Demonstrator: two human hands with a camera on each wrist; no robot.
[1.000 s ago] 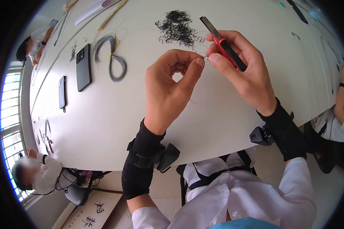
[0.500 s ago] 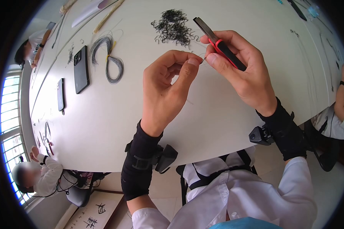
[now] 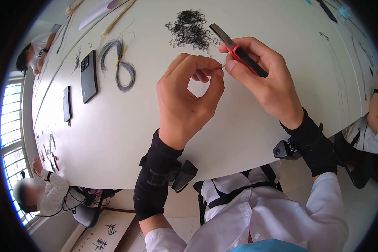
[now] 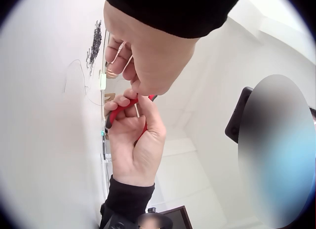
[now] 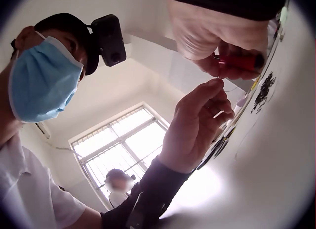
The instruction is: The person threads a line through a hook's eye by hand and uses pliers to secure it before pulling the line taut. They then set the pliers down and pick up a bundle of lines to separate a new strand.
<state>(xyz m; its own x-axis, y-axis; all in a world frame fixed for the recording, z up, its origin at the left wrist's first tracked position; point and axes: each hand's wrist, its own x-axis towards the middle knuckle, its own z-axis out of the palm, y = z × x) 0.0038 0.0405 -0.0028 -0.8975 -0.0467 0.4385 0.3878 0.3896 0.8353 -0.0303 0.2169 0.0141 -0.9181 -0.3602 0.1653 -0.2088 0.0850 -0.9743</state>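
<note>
My right hand (image 3: 269,80) holds red-and-black-handled pliers (image 3: 248,59) across the palm, their dark metal nose pointing up and left. Its thumb and forefinger also meet at a small thin dark piece (image 3: 223,66) between the hands. On the other side, my left hand (image 3: 185,94) pinches fine line at the same spot, thumb and forefinger making a ring. Fingertips hide most of the small piece. Beyond the hands lies a pile of small black hooks (image 3: 188,31). In the left wrist view, a thin strand (image 4: 75,61) curves over the white table.
A grey coil of line (image 3: 127,77) tied with yellow lies to the left on the white table (image 3: 126,138). Two phones, a black one (image 3: 89,77) and a smaller one (image 3: 67,105), lie beyond it. Other people sit at the left and right table edges.
The left hand's thumb and forefinger have spread into a rounder ring. The pliers' nose has swung slightly left and down. Earlier, the head view shifted slightly.
</note>
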